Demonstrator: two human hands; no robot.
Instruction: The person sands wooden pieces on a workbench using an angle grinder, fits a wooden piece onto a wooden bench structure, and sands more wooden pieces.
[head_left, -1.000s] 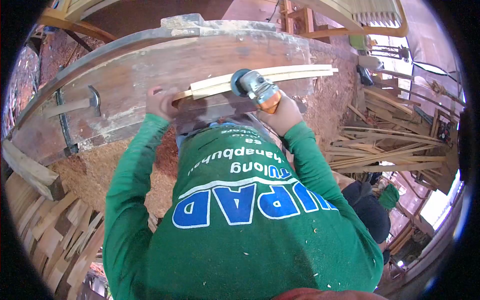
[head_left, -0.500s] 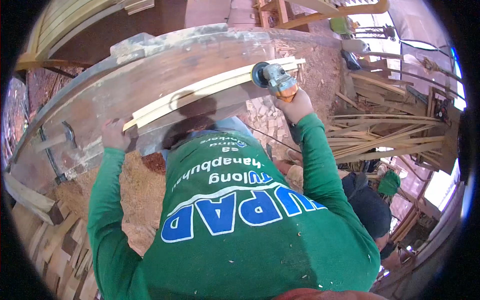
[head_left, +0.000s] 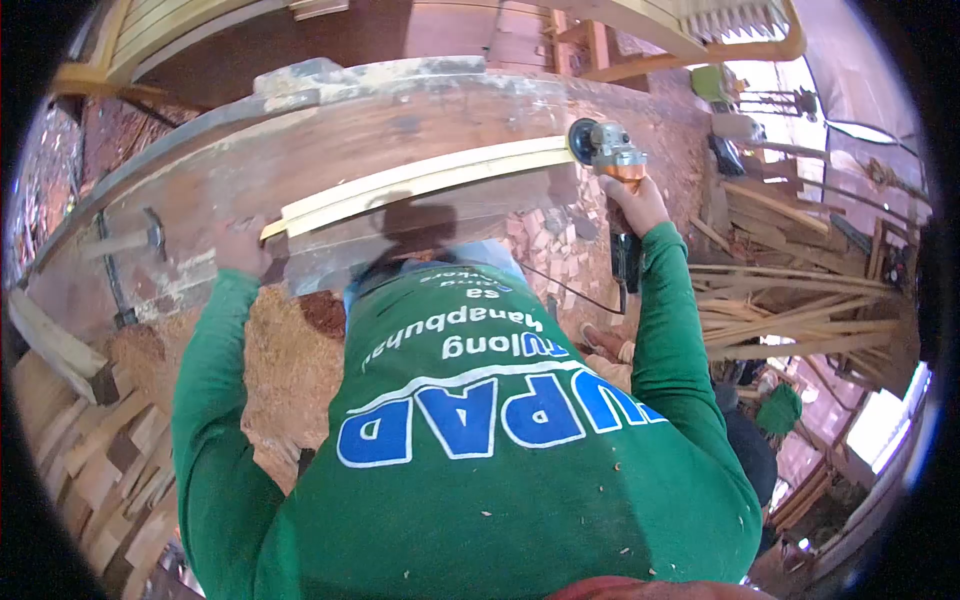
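Note:
My right hand is wrapped round an angle grinder with an orange and grey body. Its round dark disc is at the right end of a long pale wooden strip; whether it touches the wood I cannot tell. The strip has a stepped profile and lies across the workbench. At the strip's left end, my left hand is closed on the wood, its fingers partly blurred. The shadow of my head falls over the strip's near edge.
A hammer lies on the bench's left part. Offcuts are heaped below its right end, with sawdust on the floor. Long wood strips are piled at right. Another person's dark clothing shows behind my right arm.
The grinder has moved right along the strip, from a little short of its right end to the end itself. My left hand stays at the left end. The whole view has shifted slightly.

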